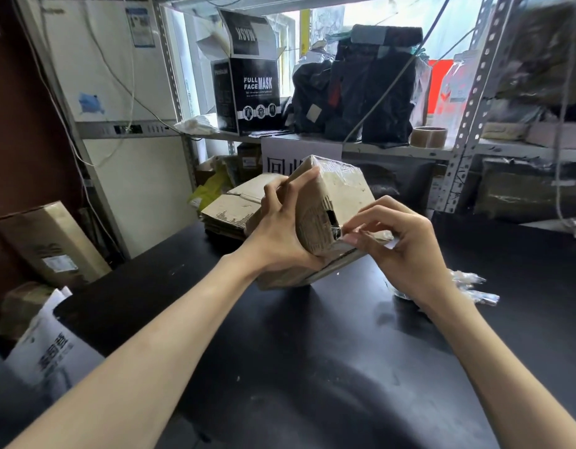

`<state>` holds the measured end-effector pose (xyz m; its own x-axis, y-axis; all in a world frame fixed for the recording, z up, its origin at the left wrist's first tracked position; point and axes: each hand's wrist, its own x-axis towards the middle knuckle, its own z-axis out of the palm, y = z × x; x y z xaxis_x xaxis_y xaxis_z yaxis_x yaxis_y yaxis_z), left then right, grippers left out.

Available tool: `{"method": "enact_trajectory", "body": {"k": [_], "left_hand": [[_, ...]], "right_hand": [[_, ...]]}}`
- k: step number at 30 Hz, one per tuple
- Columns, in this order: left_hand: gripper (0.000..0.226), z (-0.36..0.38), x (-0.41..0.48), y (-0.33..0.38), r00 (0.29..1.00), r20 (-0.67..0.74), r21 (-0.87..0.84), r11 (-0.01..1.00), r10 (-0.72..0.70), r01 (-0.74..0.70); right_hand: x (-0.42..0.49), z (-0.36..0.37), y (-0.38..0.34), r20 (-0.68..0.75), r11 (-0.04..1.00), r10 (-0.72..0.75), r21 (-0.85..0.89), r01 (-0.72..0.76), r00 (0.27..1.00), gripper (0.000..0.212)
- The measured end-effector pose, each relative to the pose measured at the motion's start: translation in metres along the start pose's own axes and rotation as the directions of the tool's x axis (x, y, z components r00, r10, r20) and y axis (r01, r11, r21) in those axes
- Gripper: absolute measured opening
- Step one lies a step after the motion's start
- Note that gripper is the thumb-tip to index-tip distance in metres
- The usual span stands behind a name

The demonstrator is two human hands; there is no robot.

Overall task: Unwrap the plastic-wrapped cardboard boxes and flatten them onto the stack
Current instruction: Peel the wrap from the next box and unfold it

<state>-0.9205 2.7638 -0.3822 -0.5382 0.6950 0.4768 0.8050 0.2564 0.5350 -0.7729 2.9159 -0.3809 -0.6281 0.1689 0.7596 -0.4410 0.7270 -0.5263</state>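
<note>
A worn cardboard box [340,192], still covered in clear plastic wrap, is tilted above the black table with one lower corner near the surface. My left hand [280,228] grips its left side, fingers curled over the upper edge. My right hand [400,244] pinches the torn plastic at the box's lower right corner, beside a dark hole in the cardboard. Behind the left hand lies the stack of flattened cardboard boxes [230,210] at the table's far edge.
Crumpled clear plastic [471,286] lies on the black table [312,367] just right of my right wrist. A metal shelf behind holds a black mask box [247,95], dark bags [370,89] and a tape roll [429,136]. Long cardboard packages [50,244] lean at the left.
</note>
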Motion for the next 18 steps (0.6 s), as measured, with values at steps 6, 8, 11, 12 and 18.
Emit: {"method": "enact_trajectory", "body": {"k": [6,8,11,12,18], "left_hand": [[0.129,0.002,0.000,0.005,0.999,0.013,0.022,0.998,0.052,-0.052],[0.131,0.004,0.001,0.005,0.997,0.015,0.034,0.997,0.075,-0.076],[0.131,0.008,0.001,0.008,0.996,0.020,0.038,0.995,0.089,-0.090],[0.131,0.008,0.001,0.008,0.996,0.022,0.039,0.995,0.089,-0.089],[0.127,-0.002,-0.003,0.001,0.999,-0.021,-0.046,0.998,-0.035,0.034]], "right_hand": [[0.000,-0.003,0.002,0.110,0.995,0.101,-0.007,-0.101,0.989,0.011],[0.001,-0.005,0.004,0.102,0.995,0.096,-0.019,-0.094,0.990,0.009],[-0.001,0.001,0.006,0.044,0.968,0.002,-0.250,0.009,0.999,0.007],[-0.002,0.004,0.006,0.033,0.938,-0.047,-0.341,0.056,0.998,0.007],[0.001,0.006,0.002,0.036,0.981,-0.020,-0.194,0.027,0.999,0.014]]}}
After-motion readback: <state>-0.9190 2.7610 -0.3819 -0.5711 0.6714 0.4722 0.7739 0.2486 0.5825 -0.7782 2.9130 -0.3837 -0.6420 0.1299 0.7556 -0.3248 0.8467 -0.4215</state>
